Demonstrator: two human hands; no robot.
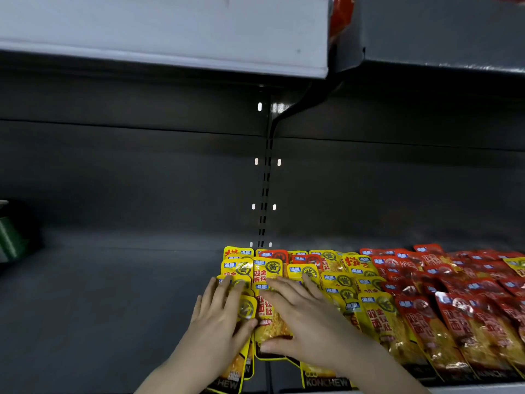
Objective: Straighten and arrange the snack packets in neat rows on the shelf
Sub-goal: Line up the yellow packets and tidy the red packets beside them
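Fingers of both hands lie almost straight and slightly spread. The left hand (218,317) presses flat on the leftmost column of glossy yellow snack packets (268,317), and the right hand (305,319) on the next column (thumb along a packet's lower edge). Red foil packets (454,308) crowd the right. The dark grey metal shelf (99,308) runs leftward from the yellow column's edge.

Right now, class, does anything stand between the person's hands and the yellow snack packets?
Nothing visible does. The left hand and right hand both lie flat on the yellow packets at the left end of the rows, fingers straight.
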